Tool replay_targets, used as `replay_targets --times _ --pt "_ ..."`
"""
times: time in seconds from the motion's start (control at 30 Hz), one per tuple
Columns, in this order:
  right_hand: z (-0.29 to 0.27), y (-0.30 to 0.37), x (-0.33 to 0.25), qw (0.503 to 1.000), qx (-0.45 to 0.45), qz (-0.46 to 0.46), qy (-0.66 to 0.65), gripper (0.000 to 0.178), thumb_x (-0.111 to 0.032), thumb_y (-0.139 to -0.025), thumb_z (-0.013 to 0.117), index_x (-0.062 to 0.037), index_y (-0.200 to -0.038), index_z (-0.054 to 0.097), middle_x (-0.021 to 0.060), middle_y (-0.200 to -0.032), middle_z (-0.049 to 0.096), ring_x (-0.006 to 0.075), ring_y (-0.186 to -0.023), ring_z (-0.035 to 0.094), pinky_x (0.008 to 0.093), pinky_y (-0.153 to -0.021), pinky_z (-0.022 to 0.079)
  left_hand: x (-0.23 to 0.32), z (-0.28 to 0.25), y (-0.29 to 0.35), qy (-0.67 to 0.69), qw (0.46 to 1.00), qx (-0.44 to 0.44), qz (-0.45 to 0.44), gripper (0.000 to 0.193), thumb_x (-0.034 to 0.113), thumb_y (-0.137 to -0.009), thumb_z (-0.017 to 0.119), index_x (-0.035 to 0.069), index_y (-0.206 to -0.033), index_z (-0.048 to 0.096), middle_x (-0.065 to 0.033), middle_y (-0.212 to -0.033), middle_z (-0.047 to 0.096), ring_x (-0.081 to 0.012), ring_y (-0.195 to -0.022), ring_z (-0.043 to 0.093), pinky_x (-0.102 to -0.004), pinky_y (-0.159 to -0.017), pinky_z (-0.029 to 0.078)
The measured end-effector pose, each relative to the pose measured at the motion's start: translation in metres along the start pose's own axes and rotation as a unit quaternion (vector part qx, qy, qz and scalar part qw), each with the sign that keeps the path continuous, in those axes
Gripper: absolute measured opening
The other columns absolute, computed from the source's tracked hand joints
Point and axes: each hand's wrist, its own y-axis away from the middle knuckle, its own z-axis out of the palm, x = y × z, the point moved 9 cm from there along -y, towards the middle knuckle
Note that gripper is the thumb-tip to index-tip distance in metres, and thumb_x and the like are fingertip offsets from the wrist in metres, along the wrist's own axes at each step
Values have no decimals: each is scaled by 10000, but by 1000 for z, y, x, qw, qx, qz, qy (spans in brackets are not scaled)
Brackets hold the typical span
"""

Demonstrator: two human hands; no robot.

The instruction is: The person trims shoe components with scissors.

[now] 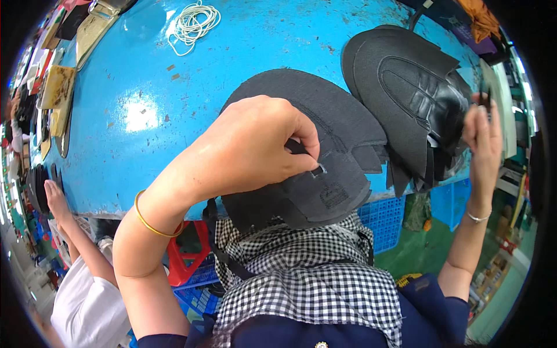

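Observation:
A flat black shoe upper (pixel 301 95) lies at the front edge of the blue table, its lower end hanging over toward my lap. My left hand (pixel 255 145) is closed on it, thumb and forefinger pinched beside a small slot with pale edges. What lies inside the pinch is partly hidden. Raised at the far right, my right hand (pixel 484 136) is closed around a small dark tool (pixel 485 100), too blurred to name more exactly. Between the hands, nearer my right one, rests a stack of black shoe uppers (pixel 400 87) with a shiny padded part on top.
A coil of white cord (pixel 194 26) lies at the back of the blue table (pixel 139 64). Stained boards (pixel 58 87) stand along its left side. A blue crate (pixel 383 223) and a red stool (pixel 184 255) are below the edge. At left, another person's hand (pixel 56 200) touches the table edge.

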Motion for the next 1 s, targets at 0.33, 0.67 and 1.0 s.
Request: replay_targets --times 0.33,0.67,1.0 --pt "183 45 -101 828 -352 -407 158 168 -112 -756 718 -129 -878 604 11 -697 553 204 -668 604 337 -551 487 4 -22 12 -178 977 115 15 202 170 -728 813 19 -789 693 -123 -660 636 -293 -600 612 -361 -565 467" --pt "197 38 -107 792 -406 -421 174 198 -133 -755 705 -131 -898 568 22 -684 561 211 -690 631 344 -541 482 -6 -25 11 -84 991 96 46 162 107 -773 743 -2 -877 682 -171 -741 643 -338 -681 620 -387 -617 476" --pt "199 18 -103 838 -380 -330 212 280 -355 -925 649 -93 -993 580 80 -745 636 294 -701 649 401 -596 479 -9 -26 15 -87 991 90 49 131 95 -804 715 12 -878 647 -169 -722 622 -350 -685 606 -405 -629 468"
